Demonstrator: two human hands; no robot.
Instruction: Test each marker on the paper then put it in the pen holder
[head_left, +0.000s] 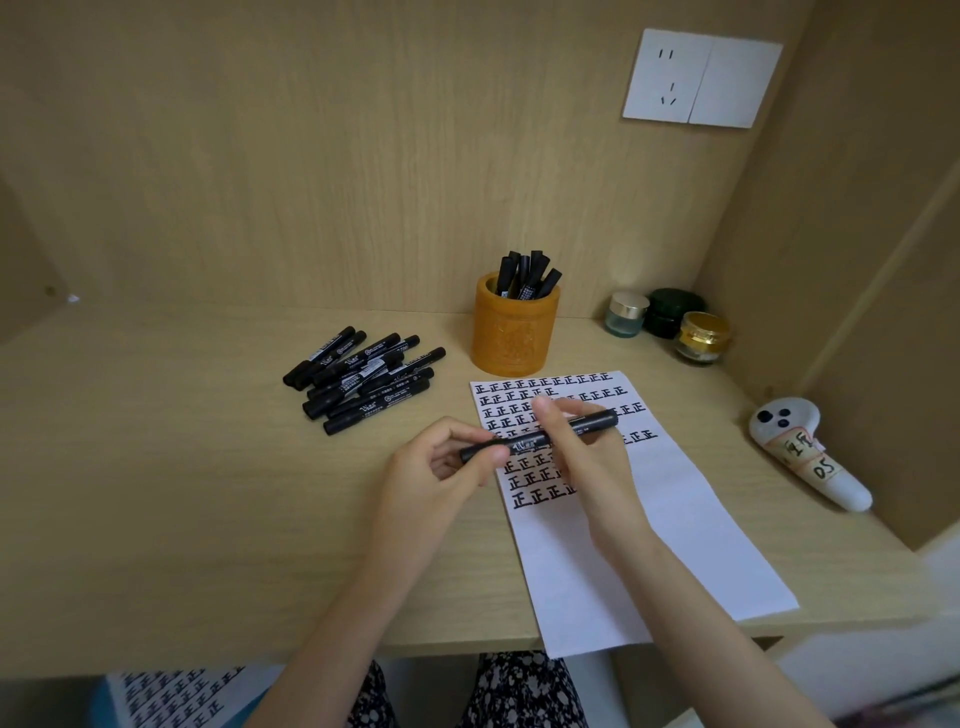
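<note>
Black cylindrical plastic marker (531, 443), white lettering on the barrel. Held level above the written-on upper half of the white paper sheet (675, 519), which overhangs the pale wooden desk's (156, 493) front edge. Left hand (441, 462) fingers pinch one end. Right hand (587, 452) fingers pinch the middle.

— The desk (156, 493)?
— Pale wood grain, matt. The paper (701, 530) by its front edge is plain matt white.
— And the markers (363, 374)?
— Black plastic, faint sheen (the pen holder (514, 338) looks carved, amber). Glass jars (626, 314), far right corner, shiny lids.
</note>
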